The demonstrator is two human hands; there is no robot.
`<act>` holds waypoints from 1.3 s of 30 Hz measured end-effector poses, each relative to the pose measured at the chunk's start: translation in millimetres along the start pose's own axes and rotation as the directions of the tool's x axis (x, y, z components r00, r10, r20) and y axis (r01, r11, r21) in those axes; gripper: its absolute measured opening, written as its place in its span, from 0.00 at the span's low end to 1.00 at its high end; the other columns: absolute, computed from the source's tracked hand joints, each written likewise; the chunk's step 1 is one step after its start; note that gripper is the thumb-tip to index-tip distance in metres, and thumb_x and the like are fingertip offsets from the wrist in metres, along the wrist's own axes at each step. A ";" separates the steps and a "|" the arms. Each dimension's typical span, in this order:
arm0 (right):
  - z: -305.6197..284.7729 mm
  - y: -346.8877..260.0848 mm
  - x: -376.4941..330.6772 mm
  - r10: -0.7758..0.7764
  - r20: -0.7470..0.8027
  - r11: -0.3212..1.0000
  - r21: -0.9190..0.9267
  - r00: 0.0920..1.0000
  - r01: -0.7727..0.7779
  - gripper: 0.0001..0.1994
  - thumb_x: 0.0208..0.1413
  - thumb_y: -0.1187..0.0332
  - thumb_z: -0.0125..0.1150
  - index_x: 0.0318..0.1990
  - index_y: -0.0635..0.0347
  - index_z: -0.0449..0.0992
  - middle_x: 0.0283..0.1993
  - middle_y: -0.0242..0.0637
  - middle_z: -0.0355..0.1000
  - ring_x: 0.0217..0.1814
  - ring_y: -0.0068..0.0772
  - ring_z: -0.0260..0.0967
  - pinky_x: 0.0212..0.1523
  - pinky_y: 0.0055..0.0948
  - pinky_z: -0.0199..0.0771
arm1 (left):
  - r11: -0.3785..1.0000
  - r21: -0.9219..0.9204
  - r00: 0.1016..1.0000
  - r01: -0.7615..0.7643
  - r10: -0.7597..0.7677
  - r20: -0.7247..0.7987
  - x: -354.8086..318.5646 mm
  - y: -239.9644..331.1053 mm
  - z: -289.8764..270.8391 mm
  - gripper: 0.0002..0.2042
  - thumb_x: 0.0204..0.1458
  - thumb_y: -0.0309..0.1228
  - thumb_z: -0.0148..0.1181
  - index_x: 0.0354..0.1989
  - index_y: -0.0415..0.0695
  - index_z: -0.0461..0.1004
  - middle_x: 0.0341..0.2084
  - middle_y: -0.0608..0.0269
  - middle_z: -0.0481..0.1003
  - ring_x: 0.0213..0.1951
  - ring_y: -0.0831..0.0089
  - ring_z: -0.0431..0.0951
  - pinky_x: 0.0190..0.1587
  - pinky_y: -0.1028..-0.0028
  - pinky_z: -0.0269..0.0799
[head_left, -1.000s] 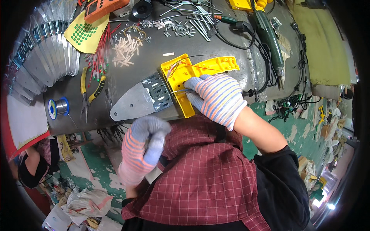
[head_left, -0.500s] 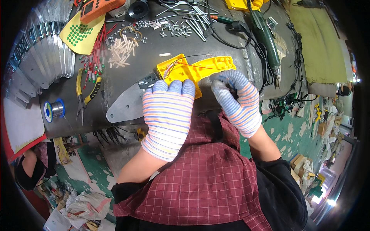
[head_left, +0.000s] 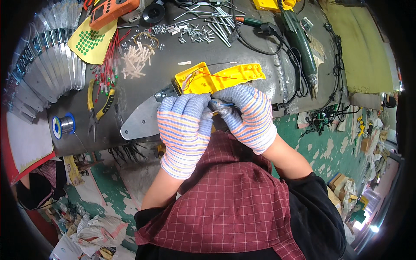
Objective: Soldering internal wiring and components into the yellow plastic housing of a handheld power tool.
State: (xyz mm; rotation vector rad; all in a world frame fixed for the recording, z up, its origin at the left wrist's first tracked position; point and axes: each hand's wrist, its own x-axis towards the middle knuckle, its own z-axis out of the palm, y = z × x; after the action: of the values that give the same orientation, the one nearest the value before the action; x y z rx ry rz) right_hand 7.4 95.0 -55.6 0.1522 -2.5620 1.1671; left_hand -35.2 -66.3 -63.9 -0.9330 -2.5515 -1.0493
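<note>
My left hand and my right hand, both in striped knit gloves, meet at the near edge of a yellow plastic housing half. Their fingertips are pinched together. Between them show a thin blue strand and a pale one, probably wires; the gloves hide the rest. Red and black wires lie across the open housing, and a grey metal blade-shaped plate with a slotted bracket extends from its left end. My left hand covers part of where plate and housing join.
Left of the plate lie yellow-handled pliers and a solder spool. Beyond are white sleeves, red-wired parts, loose screws and an orange meter. A green power tool with a black cord lies to the right.
My right hand has moved left from the housing's far right end to meet the left hand. My left fingers have drawn back off the housing and curled into a pinch.
</note>
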 end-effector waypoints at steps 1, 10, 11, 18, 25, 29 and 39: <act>0.5 -2.1 1.5 -0.008 -0.028 1.000 -0.009 1.000 0.007 0.07 0.49 0.67 0.66 0.35 0.55 0.78 0.30 0.40 0.76 0.31 0.46 0.75 0.33 0.37 0.74 | 1.000 0.000 1.000 -0.002 0.002 -0.002 -2.7 -3.9 3.2 0.08 0.44 0.24 0.63 0.35 0.43 0.77 0.28 0.59 0.75 0.34 0.56 0.74 0.43 0.60 0.68; -8.4 -11.6 2.0 0.080 0.065 0.990 -0.125 0.995 -0.072 0.20 0.58 0.62 0.59 0.55 0.61 0.73 0.29 0.48 0.76 0.29 0.47 0.75 0.30 0.41 0.74 | 0.981 -0.192 0.990 -0.004 -0.023 -0.138 -6.7 -12.1 6.1 0.07 0.45 0.27 0.66 0.34 0.46 0.78 0.27 0.61 0.76 0.31 0.60 0.75 0.38 0.64 0.67; -5.6 -10.3 3.4 0.080 0.064 0.989 -0.126 0.995 -0.072 0.20 0.58 0.62 0.59 0.55 0.61 0.73 0.29 0.48 0.76 0.29 0.47 0.75 0.30 0.41 0.74 | 0.981 -0.193 0.990 -0.005 -0.022 -0.138 -6.9 -10.9 5.7 0.07 0.45 0.27 0.66 0.34 0.46 0.78 0.27 0.61 0.76 0.31 0.60 0.75 0.38 0.64 0.67; -6.0 3.9 18.7 0.305 0.068 0.949 0.057 0.950 -0.309 0.19 0.59 0.61 0.57 0.51 0.68 0.74 0.36 0.54 0.78 0.36 0.45 0.78 0.38 0.36 0.77 | 0.961 -0.231 0.979 0.155 -0.180 -0.096 -7.5 -3.8 4.5 0.06 0.46 0.27 0.66 0.34 0.45 0.79 0.27 0.62 0.77 0.31 0.60 0.75 0.38 0.65 0.68; -9.9 -10.1 35.5 0.434 0.009 0.830 0.386 0.901 -0.404 0.13 0.56 0.66 0.62 0.43 0.68 0.77 0.35 0.40 0.78 0.34 0.23 0.74 0.37 0.24 0.74 | 0.967 -0.233 0.988 0.107 -0.130 -0.087 -4.6 -4.5 3.2 0.06 0.46 0.26 0.66 0.34 0.44 0.79 0.28 0.61 0.78 0.33 0.61 0.76 0.39 0.65 0.68; -11.5 -15.1 25.0 0.371 -0.064 0.876 0.356 0.926 -0.326 0.10 0.55 0.68 0.62 0.40 0.66 0.78 0.32 0.38 0.77 0.32 0.20 0.73 0.35 0.22 0.73 | 0.954 -0.267 0.984 0.135 -0.160 -0.075 -5.9 -6.0 4.6 0.07 0.46 0.26 0.66 0.35 0.44 0.79 0.30 0.61 0.79 0.34 0.60 0.77 0.42 0.65 0.69; -11.0 -12.0 13.1 0.279 0.237 0.875 0.335 0.930 -0.348 0.09 0.54 0.70 0.64 0.40 0.64 0.77 0.32 0.40 0.77 0.34 0.29 0.77 0.37 0.27 0.76 | 0.977 -0.203 0.995 0.069 -0.082 -0.056 3.9 -11.7 -1.1 0.10 0.46 0.23 0.64 0.37 0.45 0.78 0.31 0.58 0.79 0.34 0.57 0.76 0.40 0.63 0.69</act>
State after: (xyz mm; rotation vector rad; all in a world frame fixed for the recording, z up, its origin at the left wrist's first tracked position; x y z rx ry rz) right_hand 0.5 95.8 -36.0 -0.0854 -2.5527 1.8416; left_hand -45.6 -71.6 -67.9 -0.8393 -2.4806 -1.3579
